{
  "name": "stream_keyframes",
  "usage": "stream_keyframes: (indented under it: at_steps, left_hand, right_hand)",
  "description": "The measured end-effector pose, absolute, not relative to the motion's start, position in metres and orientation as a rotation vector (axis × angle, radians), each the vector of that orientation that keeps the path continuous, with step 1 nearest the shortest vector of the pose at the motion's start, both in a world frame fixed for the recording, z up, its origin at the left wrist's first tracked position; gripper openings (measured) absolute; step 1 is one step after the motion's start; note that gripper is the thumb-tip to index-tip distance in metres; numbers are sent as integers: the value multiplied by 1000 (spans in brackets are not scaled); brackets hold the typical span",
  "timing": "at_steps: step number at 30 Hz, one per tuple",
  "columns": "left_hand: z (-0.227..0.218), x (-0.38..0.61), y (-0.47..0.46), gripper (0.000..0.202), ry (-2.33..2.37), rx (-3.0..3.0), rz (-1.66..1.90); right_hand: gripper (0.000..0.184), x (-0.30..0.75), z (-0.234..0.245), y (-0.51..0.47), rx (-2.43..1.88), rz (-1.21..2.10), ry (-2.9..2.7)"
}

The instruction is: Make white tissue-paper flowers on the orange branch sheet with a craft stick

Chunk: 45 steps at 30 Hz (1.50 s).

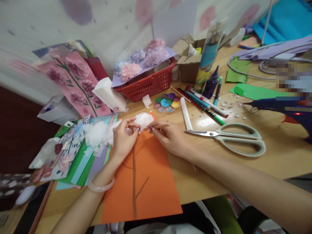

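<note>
On the table's front part lies an orange sheet of paper (156,182) with a dark branch drawn on it. A fluffy white paper flower (143,119) sits at the sheet's top edge. My left hand (125,136) reaches over the sheet's upper left, its thumb and fingers pinched together at the flower's near edge; whatever is between them is too small to make out. Opposite it, my right hand (169,136) is closed on a thin brown wooden stick (162,126), fingertips close to the flower. More white tissue pieces (96,133) lie left of my left hand.
Scissors (212,133), a white glue stick (186,113) and a blue glue gun (275,105) lie to the right. Behind stand a paint palette (166,102), a red basket (149,84) with paper flowers, and a purple bottle (211,85). Coloured papers (97,165) are stacked left.
</note>
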<state>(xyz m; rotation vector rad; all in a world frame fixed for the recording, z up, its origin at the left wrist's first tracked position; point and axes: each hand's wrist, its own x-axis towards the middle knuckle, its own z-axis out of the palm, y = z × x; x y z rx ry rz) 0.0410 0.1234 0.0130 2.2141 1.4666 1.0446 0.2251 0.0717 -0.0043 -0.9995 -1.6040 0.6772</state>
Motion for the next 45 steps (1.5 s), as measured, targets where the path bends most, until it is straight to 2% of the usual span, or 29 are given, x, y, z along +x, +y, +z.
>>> stream_keyframes:
  at_steps: [12, 16, 18, 20, 26, 32, 40, 45]
  left_hand:
    - [20, 49, 116, 27, 1526, 2379, 1024]
    - [32, 40, 80, 11, 1563, 2791, 622]
    - [33, 35, 64, 13, 1525, 2906, 379]
    - [28, 32, 54, 19, 1468, 2929, 304]
    - [14, 27, 56, 25, 1362, 2962, 392]
    - [32, 28, 86, 21, 1356, 2947, 662]
    - [30, 42, 116, 22, 1367, 3083, 436]
    - [28, 42, 116, 19, 1408, 3093, 437]
  right_hand:
    - [23, 225, -6, 72, -1049, 588, -1690]
    - [24, 225, -2, 69, -1064, 593, -1657]
    - [24, 225, -1, 67, -1088, 609, -1644]
    - [24, 225, 1, 65, -1133, 617, -1634]
    - [23, 226, 4, 65, -1156, 622, -1626]
    - [20, 226, 2, 67, -1168, 629, -1659]
    - [22, 227, 0, 68, -1145, 612, -1709]
    - [22, 227, 3, 65, -1139, 614, -1692]
